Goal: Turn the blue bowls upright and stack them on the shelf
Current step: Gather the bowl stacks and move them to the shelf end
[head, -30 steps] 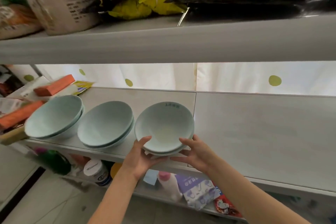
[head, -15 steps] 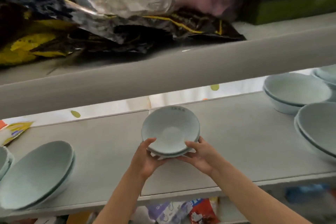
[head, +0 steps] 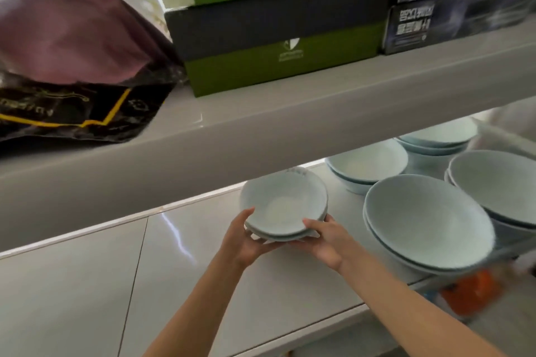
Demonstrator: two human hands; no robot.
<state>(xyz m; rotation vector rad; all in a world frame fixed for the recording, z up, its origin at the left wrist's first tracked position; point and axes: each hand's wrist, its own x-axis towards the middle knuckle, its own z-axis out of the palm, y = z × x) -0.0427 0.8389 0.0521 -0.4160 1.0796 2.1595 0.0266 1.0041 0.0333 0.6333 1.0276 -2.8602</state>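
A small stack of pale blue bowls is upright between both hands, just above the grey shelf. My left hand grips the stack's near left rim, with its thumb on top. My right hand grips the near right rim the same way. To the right, more upright blue bowl stacks stand on the shelf: a large near stack, one behind it, one at the far right and one at the back.
The upper shelf's thick front edge hangs low over the bowls. On it lie a dark foil bag and stacked green-and-black boxes. An orange pack shows below the shelf at right.
The stack in my hands has travelled right along the shelf, away from the left bowl stacks and close to the right ones. The view has swung right too.
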